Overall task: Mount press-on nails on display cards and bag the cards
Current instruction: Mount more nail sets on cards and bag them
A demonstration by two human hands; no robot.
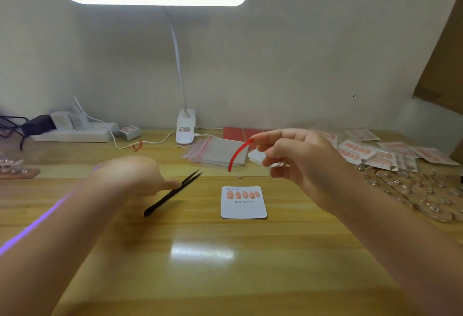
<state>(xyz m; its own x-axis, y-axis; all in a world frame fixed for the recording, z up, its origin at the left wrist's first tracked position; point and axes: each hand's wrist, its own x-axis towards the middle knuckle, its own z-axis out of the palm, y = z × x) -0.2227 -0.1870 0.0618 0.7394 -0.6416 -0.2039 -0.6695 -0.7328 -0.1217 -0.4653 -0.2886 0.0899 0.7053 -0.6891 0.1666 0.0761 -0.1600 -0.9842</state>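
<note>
- Right hand [298, 163] up off the bench [225, 265], thumb + forefinger pinching top end of a red strip [238, 154]; strip curves down and hangs free, lower tip above the wood, not touching.
- Other right fingers loosely curled; something pale/clear behind them, too blurred to tell if held.
- Left hand [130, 178] low over the bench's left-centre, back of hand to camera, fingers curled round black tweezers [175, 191] — thumb on the shaft; tips apart, pointing up-right, blunt end down-left near the wood.
- Display card [243, 203] flat on the bench mid-width, between the hands, just right of tweezers, touched by nothing. Five pink nails [243, 194] in a row along its top edge, "Handmade Nail" printed under them, lower half bare.
- Behind card toward the back edge: stack of clear bags [215, 151] w/ red seal strips, red sheets [240, 133] beyond.
- Back right corner: bagged cards [370, 153] w/ pink nails, overlapping in a loose heap; in front of them clear nail stands [421, 190] scattered along the right edge.
- Back edge centre: white clip lamp [185, 127], lit bar overhead. Back left: power strip [72, 134] w/ plugs + cables. Far left edge: more nail stands, blurry.
</note>
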